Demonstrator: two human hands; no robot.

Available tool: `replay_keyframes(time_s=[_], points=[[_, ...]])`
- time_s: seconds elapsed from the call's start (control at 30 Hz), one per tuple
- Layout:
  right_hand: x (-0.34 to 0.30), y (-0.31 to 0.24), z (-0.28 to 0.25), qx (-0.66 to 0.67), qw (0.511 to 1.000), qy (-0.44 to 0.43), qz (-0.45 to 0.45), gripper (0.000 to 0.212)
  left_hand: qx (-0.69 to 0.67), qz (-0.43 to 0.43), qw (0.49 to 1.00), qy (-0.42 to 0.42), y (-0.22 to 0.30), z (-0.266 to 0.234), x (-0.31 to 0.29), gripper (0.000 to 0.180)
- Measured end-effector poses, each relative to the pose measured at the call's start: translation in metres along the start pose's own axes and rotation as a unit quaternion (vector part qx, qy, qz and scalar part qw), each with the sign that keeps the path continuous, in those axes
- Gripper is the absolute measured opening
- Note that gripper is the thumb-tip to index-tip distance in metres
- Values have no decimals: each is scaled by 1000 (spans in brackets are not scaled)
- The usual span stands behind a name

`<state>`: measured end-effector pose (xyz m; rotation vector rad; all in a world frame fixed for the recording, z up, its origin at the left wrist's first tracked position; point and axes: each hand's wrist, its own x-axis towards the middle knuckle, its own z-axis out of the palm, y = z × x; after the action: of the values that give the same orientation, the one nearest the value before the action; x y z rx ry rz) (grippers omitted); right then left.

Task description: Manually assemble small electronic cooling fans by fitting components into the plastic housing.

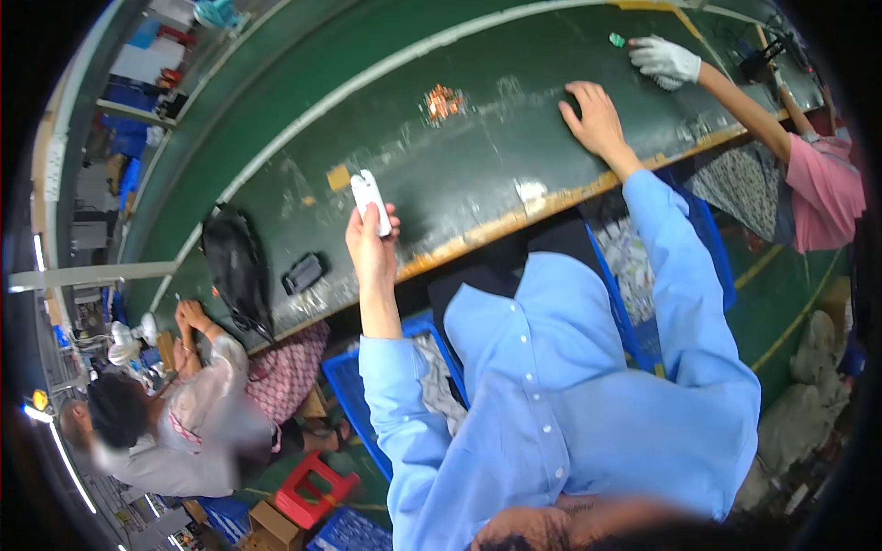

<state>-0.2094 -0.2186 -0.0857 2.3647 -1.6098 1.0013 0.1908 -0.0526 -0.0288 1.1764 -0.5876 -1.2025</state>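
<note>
My left hand (371, 241) is closed around a slim white handheld device (369, 200), held upright above the front part of the green bench; what it is exactly I cannot make out. Fingers spread, my right hand (595, 118) rests flat on the bench top (514, 147) with nothing in it. Between the hands and farther back lies a small heap of copper-coloured parts (443, 104). A tan square piece (339, 177) sits just behind the white device.
A black bag (234, 266) and a small black case (303, 274) lie to the left. Blue crates (342, 375) stand under the bench edge, near a red stool (312, 489). Co-workers sit at both sides; one gloved hand (665, 61) reaches in at right, beside a green scrap (616, 39).
</note>
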Motion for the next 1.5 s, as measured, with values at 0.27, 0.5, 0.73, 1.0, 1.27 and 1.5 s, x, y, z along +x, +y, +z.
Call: replay_keyframes(time_s=[0.27, 0.5, 0.73, 1.0, 1.27, 1.5], points=[[5, 4, 7, -19, 1000, -2, -15, 35, -10, 77, 991, 112, -7, -31, -84, 14], [-5, -21, -3, 47, 993, 81, -70, 26, 12, 110, 977, 182, 1, -83, -123, 13], [-99, -185, -75, 472, 864, -173, -7, 30, 263, -11, 958, -118, -46, 41, -132, 15], [-222, -75, -120, 453, 781, -139, 408, 24, 279, 107, 934, -196, -50, 97, -114, 28], [-346, 56, -125, -151, 928, -17, 339, 41, 547, 288, 786, 34, 25, 33, 56, 32], [-122, -19, -107, 73, 980, 165, 88, 35, 697, 246, 657, 146, 19, -27, 142, 55]])
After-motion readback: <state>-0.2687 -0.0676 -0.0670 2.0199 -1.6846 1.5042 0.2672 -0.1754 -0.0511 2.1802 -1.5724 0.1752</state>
